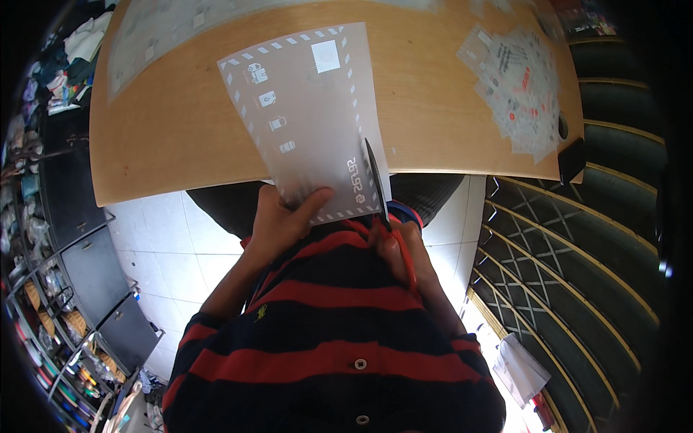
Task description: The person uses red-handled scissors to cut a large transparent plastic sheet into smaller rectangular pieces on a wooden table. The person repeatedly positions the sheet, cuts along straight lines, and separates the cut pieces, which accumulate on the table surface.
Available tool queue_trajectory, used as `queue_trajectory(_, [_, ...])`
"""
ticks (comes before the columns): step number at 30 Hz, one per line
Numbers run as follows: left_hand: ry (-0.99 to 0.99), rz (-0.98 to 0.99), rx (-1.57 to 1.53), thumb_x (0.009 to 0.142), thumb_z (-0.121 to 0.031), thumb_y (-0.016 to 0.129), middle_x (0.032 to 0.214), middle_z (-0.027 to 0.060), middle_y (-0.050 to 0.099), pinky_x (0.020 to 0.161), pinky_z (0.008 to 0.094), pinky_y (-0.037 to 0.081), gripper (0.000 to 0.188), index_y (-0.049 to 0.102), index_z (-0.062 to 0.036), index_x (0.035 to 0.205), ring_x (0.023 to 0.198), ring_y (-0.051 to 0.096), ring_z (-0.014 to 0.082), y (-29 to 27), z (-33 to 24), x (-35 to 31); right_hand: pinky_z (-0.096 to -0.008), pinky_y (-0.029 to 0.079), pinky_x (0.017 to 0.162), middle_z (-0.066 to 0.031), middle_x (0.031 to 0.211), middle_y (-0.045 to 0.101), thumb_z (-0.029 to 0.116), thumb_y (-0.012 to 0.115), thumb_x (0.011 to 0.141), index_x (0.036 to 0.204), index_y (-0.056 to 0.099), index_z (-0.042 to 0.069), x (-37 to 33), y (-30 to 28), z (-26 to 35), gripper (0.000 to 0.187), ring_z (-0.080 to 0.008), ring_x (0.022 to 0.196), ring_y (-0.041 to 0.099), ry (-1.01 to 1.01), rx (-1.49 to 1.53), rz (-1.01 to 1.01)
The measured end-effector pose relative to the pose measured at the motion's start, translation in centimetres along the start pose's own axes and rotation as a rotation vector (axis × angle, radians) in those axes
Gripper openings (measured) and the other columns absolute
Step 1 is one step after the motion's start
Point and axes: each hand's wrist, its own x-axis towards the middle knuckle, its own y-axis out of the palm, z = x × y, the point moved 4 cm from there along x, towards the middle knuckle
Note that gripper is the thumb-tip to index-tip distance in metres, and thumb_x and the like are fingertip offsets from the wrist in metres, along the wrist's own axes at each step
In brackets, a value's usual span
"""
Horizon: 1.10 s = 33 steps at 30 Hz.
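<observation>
A greyish-brown printed sheet (303,115) with a striped border, a stamp design and small white pictures reaches from the wooden table over its near edge. My left hand (284,222) grips its near left corner, thumb on top and fingers hidden underneath. In my right hand (399,249) is a pair of scissors (406,260) with red handles, my fingers closed round them. One dark blade (377,177) lies over the sheet along its right border, pointing away from me. Whether the other blade is under the sheet, I cannot tell.
On the table's (166,144) right side lies a spread pile of clear printed plastic pieces (520,90). Translucent sheeting (151,43) covers the far left edge. Dark cabinets (90,267) and crowded shelves stand left; a folding metal shutter (563,252) runs along the right.
</observation>
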Motion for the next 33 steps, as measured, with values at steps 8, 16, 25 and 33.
queue_trajectory(8, [0.004,0.021,0.027,0.086,-0.018,0.075,0.066,0.0065,0.066,0.048,0.0245,0.046,0.023,0.07,0.0041,0.091,0.053,0.059,0.0091,0.0,-0.8,-0.3,-0.0374,0.047,0.061,-0.0115,0.062,0.059,0.02,0.059,0.084,0.078,0.06,0.001,-0.1,0.6,-0.6,0.02,-0.0257,0.061,0.061,0.137,0.104,0.021])
queue_trajectory(16, [0.133,0.029,0.026,0.086,-0.014,0.074,0.081,0.0113,0.072,0.064,0.0282,0.053,0.02,0.071,0.0042,0.093,0.072,0.067,0.0128,0.2,-1.3,-0.6,-0.0359,0.044,0.057,-0.009,0.06,0.056,0.036,0.06,0.092,0.08,0.06,0.001,0.4,0.5,-0.5,0.038,-0.0215,0.055,0.055,0.08,0.106,0.029])
queue_trajectory(25, [0.286,0.041,0.075,0.085,-0.013,0.074,0.078,0.0124,0.072,0.063,0.0276,0.053,0.019,0.071,0.004,0.091,0.069,0.069,0.014,0.3,-1.0,-0.3,-0.0365,0.042,0.052,-0.0114,0.056,0.053,0.054,0.056,0.093,0.08,0.062,-0.001,1.0,0.2,0.0,0.056,-0.024,0.05,0.052,0.036,0.147,0.005])
queue_trajectory(33, [0.347,0.073,0.148,0.085,-0.013,0.075,0.082,0.012,0.073,0.065,0.028,0.054,0.017,0.072,0.0017,0.094,0.072,0.07,0.0152,0.2,-1.7,-0.4,-0.0365,0.042,0.052,-0.0127,0.056,0.054,0.054,0.054,0.094,0.079,0.062,-0.002,1.8,-0.1,1.3,0.058,-0.0259,0.05,0.053,-0.028,0.182,0.004])
